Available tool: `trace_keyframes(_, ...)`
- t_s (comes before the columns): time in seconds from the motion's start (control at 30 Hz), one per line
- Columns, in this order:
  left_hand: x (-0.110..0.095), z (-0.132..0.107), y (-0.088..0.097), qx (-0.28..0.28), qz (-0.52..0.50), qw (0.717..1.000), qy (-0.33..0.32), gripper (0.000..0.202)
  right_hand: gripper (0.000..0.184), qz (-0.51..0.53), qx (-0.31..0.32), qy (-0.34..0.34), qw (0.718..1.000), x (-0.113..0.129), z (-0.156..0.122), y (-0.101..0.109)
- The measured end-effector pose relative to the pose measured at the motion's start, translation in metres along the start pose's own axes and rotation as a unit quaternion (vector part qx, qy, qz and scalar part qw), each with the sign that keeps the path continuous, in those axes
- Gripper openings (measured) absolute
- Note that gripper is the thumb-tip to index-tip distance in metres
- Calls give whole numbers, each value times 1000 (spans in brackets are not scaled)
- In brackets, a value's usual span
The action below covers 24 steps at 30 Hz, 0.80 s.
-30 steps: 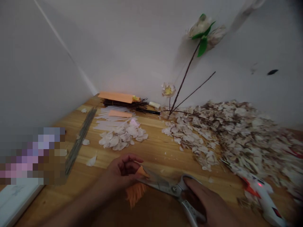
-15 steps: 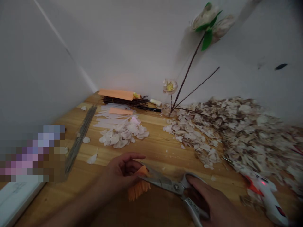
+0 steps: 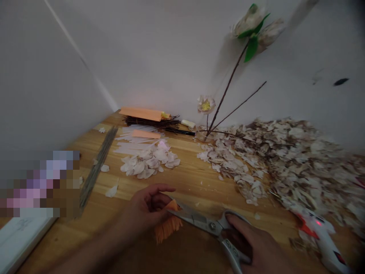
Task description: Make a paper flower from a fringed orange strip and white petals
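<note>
My left hand (image 3: 152, 205) pinches a strip of orange paper (image 3: 170, 228) whose lower edge is cut into a fringe. In my right hand (image 3: 256, 239) is a pair of grey metal scissors (image 3: 212, 225), thumb and fingers in the handle loops. The blades point left and are parted a little, with the orange paper's upper end between them, close to my left fingertips. Both hands are held low over the wooden table, in front of me.
White petals (image 3: 146, 163) lie in a small pile, and a large heap of dried petals (image 3: 302, 152) spreads along the right. A glue gun (image 3: 322, 236) with a red light rests nearby. Thin wires (image 3: 98, 167) lie left. A stemmed artificial flower (image 3: 251, 26) leans by the wall.
The scissor blades have come slightly closer together on the orange paper. Both hands stay nearly in place, and the view has shifted a little.
</note>
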<state>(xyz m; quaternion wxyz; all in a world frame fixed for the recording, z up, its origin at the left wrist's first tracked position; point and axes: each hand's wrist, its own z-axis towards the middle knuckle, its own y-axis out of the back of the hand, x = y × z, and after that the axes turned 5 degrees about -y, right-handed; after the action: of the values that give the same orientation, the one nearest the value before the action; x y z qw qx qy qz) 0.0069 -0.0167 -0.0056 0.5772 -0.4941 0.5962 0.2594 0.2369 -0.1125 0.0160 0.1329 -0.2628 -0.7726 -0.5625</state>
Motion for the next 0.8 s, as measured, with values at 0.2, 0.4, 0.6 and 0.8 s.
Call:
trace_keyframes(0.2,1,0,1,4,-10,1000,1,35,23,0,11,0,1000,0,0,2)
trace_keyframes(0.4,2,0,0,-2,-6,1000,-5,33,24,-13,5,-7,1000,-9,0,-3)
trace_keyframes(0.6,5,1,3,4,-22,1000,-15,35,27,-47,16,1,999,-18,2,-6)
trace_keyframes(0.8,5,2,3,-5,-19,1000,-8,36,25,-48,8,-4,999,-15,2,-5)
